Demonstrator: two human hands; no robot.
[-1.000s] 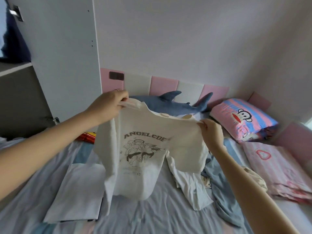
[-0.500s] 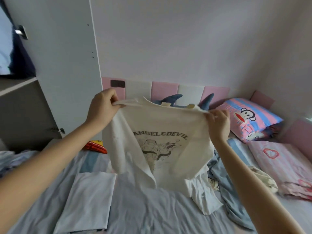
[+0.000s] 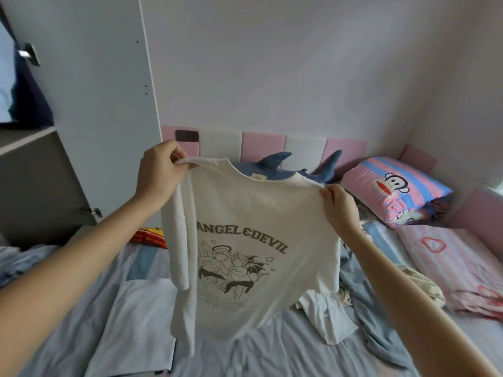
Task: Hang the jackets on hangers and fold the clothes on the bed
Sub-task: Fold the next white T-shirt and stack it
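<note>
T-shirt point(image 3: 245, 240) in cream, printed "ANGEL & DEVIL" above a line drawing of two winged figures, hangs in the air over a bed point(image 3: 272, 357), stretched between a person's two bare arms. The left hand point(image 3: 159, 172) grips one shoulder of the shirt, fingers curled round a bunch of fabric near the collar. The right hand point(image 3: 341, 208) pinches the other shoulder between thumb and fingers, a little lower, so the neckline slopes down to the right. One sleeve falls loose beneath the left hand, and the hem dangles just above the striped blue-grey sheet.

On the sheet at lower left lies a folded pale garment point(image 3: 130, 322), flat and squared. Behind the raised shirt, toward the right, a white garment point(image 3: 324, 314) sits crumpled, and just beside it a blue garment point(image 3: 375, 317) trails in loose folds toward the foot of the bed.

At the head of the bed a plush shark point(image 3: 275, 170) rests against pink and white padded panels point(image 3: 261, 145). A striped pillow point(image 3: 394, 189) with a cartoon monkey lies in the right corner, above folded pink bedding point(image 3: 457, 268) with heart prints. A white wardrobe door point(image 3: 89, 104) stands open at left, and a red and yellow item point(image 3: 151, 236) shows at its foot.
</note>
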